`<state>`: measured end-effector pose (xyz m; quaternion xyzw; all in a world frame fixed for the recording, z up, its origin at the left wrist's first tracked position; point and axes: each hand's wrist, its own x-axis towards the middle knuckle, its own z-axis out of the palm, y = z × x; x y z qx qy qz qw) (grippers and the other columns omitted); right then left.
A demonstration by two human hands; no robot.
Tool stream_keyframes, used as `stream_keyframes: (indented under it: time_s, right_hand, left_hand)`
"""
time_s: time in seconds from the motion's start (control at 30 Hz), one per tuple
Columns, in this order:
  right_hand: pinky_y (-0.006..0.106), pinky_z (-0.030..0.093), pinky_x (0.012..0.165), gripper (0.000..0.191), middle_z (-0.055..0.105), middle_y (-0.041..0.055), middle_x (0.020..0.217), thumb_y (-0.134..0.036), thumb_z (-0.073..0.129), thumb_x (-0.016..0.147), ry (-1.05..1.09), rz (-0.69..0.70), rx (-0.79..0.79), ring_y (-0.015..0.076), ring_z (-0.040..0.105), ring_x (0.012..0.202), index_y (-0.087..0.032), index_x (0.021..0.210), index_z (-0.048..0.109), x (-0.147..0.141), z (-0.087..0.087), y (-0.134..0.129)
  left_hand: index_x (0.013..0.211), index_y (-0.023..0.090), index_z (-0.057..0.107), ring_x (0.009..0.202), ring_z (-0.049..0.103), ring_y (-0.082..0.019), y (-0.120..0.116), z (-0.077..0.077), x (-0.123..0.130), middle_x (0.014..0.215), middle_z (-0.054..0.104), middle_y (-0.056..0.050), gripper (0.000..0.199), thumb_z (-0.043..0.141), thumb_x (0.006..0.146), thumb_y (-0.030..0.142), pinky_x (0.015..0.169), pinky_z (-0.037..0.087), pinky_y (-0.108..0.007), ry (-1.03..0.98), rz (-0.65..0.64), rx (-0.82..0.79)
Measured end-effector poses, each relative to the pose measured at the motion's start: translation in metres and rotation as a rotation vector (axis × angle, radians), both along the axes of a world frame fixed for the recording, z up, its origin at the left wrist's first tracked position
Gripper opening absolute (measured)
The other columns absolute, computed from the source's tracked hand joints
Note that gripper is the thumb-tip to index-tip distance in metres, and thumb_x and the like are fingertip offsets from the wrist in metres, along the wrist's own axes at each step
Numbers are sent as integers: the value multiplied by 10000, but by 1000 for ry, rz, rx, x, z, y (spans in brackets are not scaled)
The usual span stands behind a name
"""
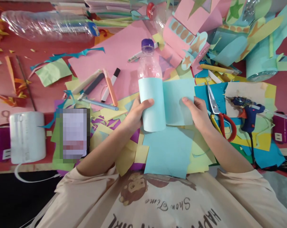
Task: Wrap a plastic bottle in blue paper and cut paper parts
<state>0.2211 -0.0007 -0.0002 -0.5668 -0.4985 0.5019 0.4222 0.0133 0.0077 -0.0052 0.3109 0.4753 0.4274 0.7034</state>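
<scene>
In front of me stands or lies a clear plastic bottle point(150, 66) with a purple cap, its lower body covered by light blue paper point(153, 110). My left hand point(140, 110) grips the bottle from its left side, thumb across the paper. The paper's loose flap point(179, 101) extends to the right of the bottle. My right hand point(198, 110) pinches that flap's outer edge between thumb and fingers. Below the bottle lies another light blue sheet point(168, 152). To the right of my right hand are scissors point(218, 110) with red and yellow handles.
A blue hot glue gun point(249, 117) rests on paper at the right. Several markers point(110, 85) lie left of the bottle. A phone point(75, 133) and a white device point(28, 137) sit at the left. Paper crafts point(262, 60) and plastic bottles point(48, 27) fill the back.
</scene>
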Motion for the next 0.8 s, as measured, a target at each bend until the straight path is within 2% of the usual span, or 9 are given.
stream_keyframes:
  time_s: [0.07, 0.2, 0.43, 0.53, 0.6, 0.67, 0.7, 0.77, 0.8]
  right_hand:
    - [270, 437, 559, 310, 563, -12, 717, -524, 614, 815, 40, -2, -19, 117, 511, 618, -222, 747, 607, -1, 3, -3]
    - [258, 352, 502, 380, 461, -22, 658, -541, 616, 813, 64, 48, 76, 100, 416, 572, -216, 641, 519, -4, 5, -9]
    - [256, 257, 444, 470, 312, -39, 584, -540, 555, 873, 47, 130, 173, 83, 269, 495, -213, 586, 375, -7, 10, -15]
    - [252, 257, 428, 476, 305, -41, 569, -529, 539, 889, 39, 144, 198, 80, 269, 480, -212, 583, 361, -8, 10, -18]
    - [255, 302, 434, 460, 340, -36, 574, -516, 526, 901, 3, 152, 220, 88, 318, 485, -214, 587, 380, -9, 9, -18]
    - [273, 421, 503, 394, 460, -15, 638, -499, 522, 906, -52, 160, 256, 115, 458, 560, -222, 634, 456, -8, 8, -16]
    - [299, 490, 586, 329, 545, 5, 731, -494, 520, 906, -83, 148, 287, 144, 549, 661, -232, 708, 515, -7, 8, -15]
    - [401, 545, 839, 244, 624, 63, 1073, -487, 507, 906, -167, 60, 386, 230, 620, 1010, -261, 976, 569, -4, 7, -12]
    - [464, 507, 960, 295, 578, 88, 1248, -476, 498, 909, -230, -3, 453, 271, 563, 1186, -272, 1118, 533, -1, 8, -11]
  left_hand:
    - [1119, 202, 499, 916, 670, -292, 1, 1, 1, 983, 663, -74, 664, 771, 590, 497, 661, 558, -353, 13, -13, 24]
    - [1116, 208, 528, 933, 661, -281, 0, 2, 4, 1007, 661, -67, 603, 769, 616, 445, 677, 552, -333, 52, -38, 80]
    - [1166, 214, 518, 1092, 613, -337, -4, 1, 6, 1187, 639, -100, 645, 783, 616, 421, 773, 569, -386, 79, -119, 67]
    - [1163, 209, 516, 1110, 606, -343, -4, 2, 7, 1216, 627, -109, 647, 784, 615, 421, 782, 571, -388, 76, -130, 69]
    - [1163, 210, 513, 1109, 606, -342, -4, 2, 8, 1221, 623, -109, 646, 782, 617, 427, 783, 571, -384, 79, -130, 72]
    - [1169, 214, 509, 1100, 608, -336, -5, 3, 8, 1213, 624, -107, 649, 778, 620, 432, 774, 570, -376, 78, -123, 72]
    - [1175, 215, 505, 1088, 613, -331, -5, 3, 9, 1199, 627, -105, 652, 774, 623, 435, 765, 569, -371, 76, -116, 69]
    - [1185, 216, 498, 1040, 628, -316, -5, 3, 9, 1147, 639, -98, 666, 771, 621, 439, 735, 568, -360, 78, -91, 57]
    - [1185, 216, 496, 1008, 635, -305, -6, 3, 9, 1114, 644, -93, 669, 770, 618, 441, 719, 566, -355, 83, -75, 48]
